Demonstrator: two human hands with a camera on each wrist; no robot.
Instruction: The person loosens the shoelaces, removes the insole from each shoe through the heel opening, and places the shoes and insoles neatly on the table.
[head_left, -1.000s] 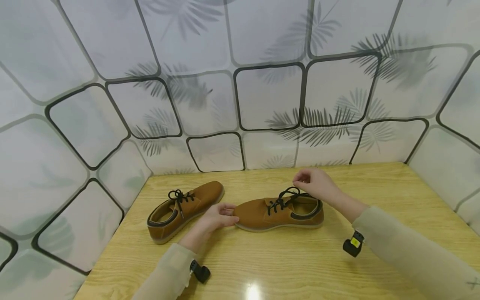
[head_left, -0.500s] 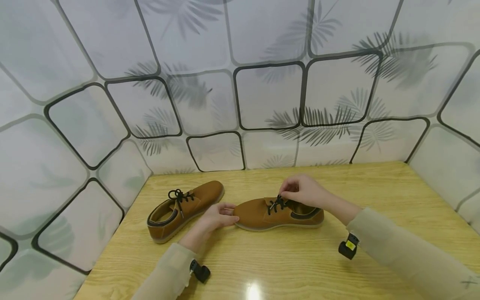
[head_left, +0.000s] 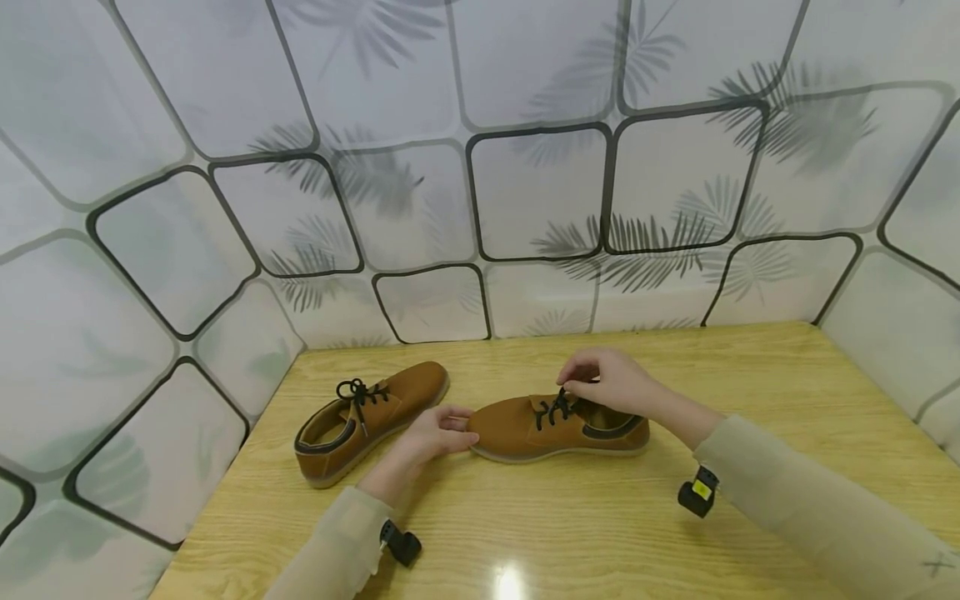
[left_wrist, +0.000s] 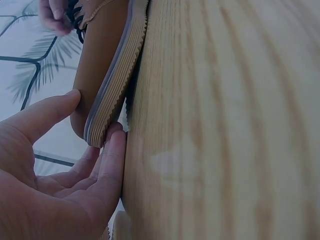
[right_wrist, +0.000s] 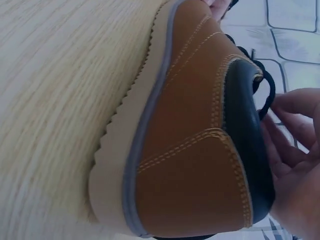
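A brown leather shoe [head_left: 517, 421] lies sole down, its toe to the left and its heel to the right. My left hand [head_left: 431, 433] holds the toe; in the left wrist view the thumb [left_wrist: 65, 102] presses the upper while the fingertips sit at the sole's front edge. Above the shoe's opening, my right hand [head_left: 611, 383] pinches the black shoelace [head_left: 558, 406]. In the right wrist view a loop of the shoelace [right_wrist: 270, 92] reaches the thumb and finger. The right hand hides part of the opening and the lace ends.
The matching brown shoe [head_left: 375, 417], its black lace tied in a bow, stands to the left, angled, close to my left hand. Both shoes are on a wooden table [head_left: 600, 533]. A patterned wall covering [head_left: 540, 192] rises behind and at both sides.
My right hand has moved left and slightly down, from above the heel to the lacing, and the lace loops seen earlier are now mostly hidden. My left hand stays at the toe.
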